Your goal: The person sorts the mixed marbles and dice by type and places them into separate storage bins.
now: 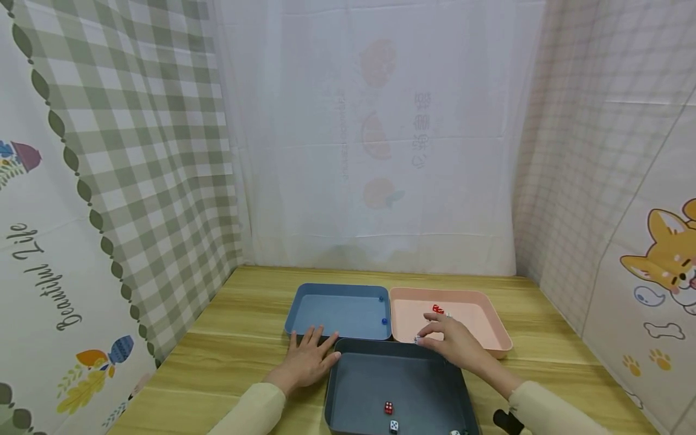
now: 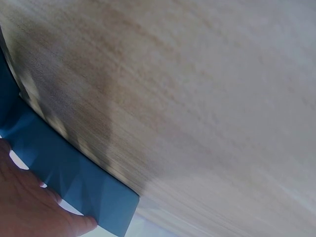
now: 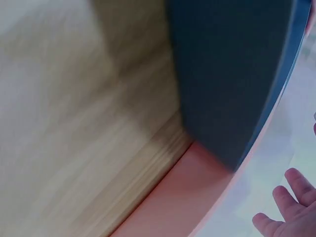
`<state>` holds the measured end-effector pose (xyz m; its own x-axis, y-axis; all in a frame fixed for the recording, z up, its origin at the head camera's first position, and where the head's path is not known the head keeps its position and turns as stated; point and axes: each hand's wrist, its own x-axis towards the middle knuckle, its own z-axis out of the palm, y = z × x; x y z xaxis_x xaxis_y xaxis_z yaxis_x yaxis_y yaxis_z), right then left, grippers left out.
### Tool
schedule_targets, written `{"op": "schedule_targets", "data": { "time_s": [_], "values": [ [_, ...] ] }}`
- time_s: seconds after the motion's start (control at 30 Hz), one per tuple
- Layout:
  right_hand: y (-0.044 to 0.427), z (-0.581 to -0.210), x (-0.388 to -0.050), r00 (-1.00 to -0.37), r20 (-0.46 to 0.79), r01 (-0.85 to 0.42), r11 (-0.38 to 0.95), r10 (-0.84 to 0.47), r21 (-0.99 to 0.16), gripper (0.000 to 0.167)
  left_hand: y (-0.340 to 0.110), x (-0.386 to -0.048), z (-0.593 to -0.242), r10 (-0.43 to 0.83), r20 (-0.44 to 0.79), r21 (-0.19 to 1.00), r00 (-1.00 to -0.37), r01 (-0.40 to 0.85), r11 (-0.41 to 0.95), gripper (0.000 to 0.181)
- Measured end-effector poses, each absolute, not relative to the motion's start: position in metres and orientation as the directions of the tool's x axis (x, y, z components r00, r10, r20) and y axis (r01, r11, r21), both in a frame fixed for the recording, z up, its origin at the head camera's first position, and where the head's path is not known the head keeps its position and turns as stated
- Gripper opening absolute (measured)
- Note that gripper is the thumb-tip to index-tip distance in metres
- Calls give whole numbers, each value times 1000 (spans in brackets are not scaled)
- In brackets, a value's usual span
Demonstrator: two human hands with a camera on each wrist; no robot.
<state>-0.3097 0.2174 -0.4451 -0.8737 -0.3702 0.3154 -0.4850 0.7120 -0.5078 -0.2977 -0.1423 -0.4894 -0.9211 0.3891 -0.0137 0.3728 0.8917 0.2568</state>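
Observation:
My right hand (image 1: 448, 341) is over the front edge of the pink tray (image 1: 492, 323), pinching a small white die (image 1: 417, 339) between thumb and forefinger. In the right wrist view, only some fingers (image 3: 291, 202) show at the lower right. My left hand (image 1: 309, 362) lies with fingers spread at the front of the blue tray (image 1: 337, 311), its thumb by the dark tray's left corner. Inside the dark grey tray (image 1: 399, 374) are a red die (image 1: 388, 408) and a white die (image 1: 394, 426). Red dice (image 1: 437, 309) sit in the pink tray.
Two small blue dice (image 1: 384, 321) lie along the right side of the blue tray. More dice (image 1: 455, 432) are partly cut off at the bottom edge. The trays touch on a wooden table (image 1: 217, 356), with a white curtain (image 1: 380, 241) behind.

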Motion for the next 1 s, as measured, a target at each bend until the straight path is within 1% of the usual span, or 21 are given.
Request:
{"op": "schedule_targets", "data": {
  "time_s": [0.17, 0.3, 0.4, 0.5, 0.73, 1.0],
  "values": [
    [232, -448, -324, -880, 356, -462, 739, -313, -490, 8, -144, -298, -491, 386, -19, 259, -922, 368, 893, 67],
    [243, -452, -335, -893, 368, -420, 774, -260, -473, 17, -144, -299, -492, 383, -19, 258, -924, 365, 895, 66],
    [251, -456, -342, -911, 353, -364, 815, -211, -451, 21, -144, -299, -491, 386, -23, 258, -922, 367, 894, 66],
    [259, -459, -348, -924, 337, -319, 846, -178, -428, 22, -144, -298, -489, 389, -26, 259, -921, 369, 892, 65],
    [273, -464, -356, -933, 323, -283, 873, -156, -397, 23, -144, -296, -486, 384, -21, 262, -923, 365, 893, 63],
    [281, -468, -364, -961, 265, -187, 898, -82, -399, 26, -143, -297, -488, 394, -7, 259, -919, 379, 889, 66]
  ]
}}
